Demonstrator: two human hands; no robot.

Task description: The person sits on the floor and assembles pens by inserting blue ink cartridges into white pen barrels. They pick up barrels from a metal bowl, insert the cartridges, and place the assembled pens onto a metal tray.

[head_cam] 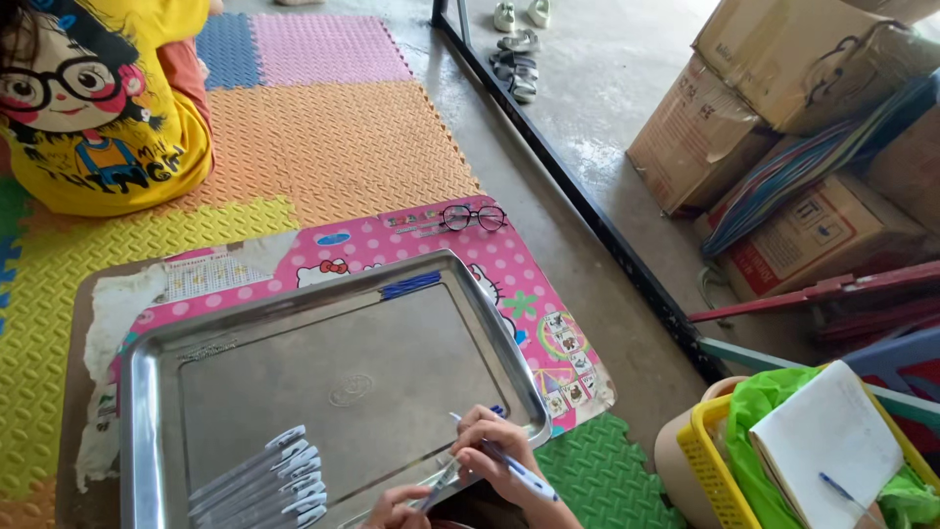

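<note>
Both of my hands are down at the near edge of the big shiny metal tray (147,392). My right hand (494,451) has its fingers pinched together around a white pen with a blue end (509,468), and the pen sits tilted, with its thin end pointing up over the tray's near right corner. My left hand (397,509) is just beside it, low at the tray's near edge, and its fingers are closed on a thin pen part (441,482) that pokes up toward my right hand. I can only see a bit of that hand. Inside the tray, at its near left side, a row of white pens (259,480) lies side by side, all slanted the same way. Under the tray is a pink board with white dots (490,264). On the far edge of that board, past the tray, lies a pair of dark glasses (474,216). Under it all are bumpy foam mats (343,147) in orange, yellow, pink and green. Far left of the tray sits a person in a yellow shirt (98,108). To the right of the tray is a yellow basket (710,460) with a white notebook (827,446) on top, and brown boxes (783,108) stand farther off.
</note>
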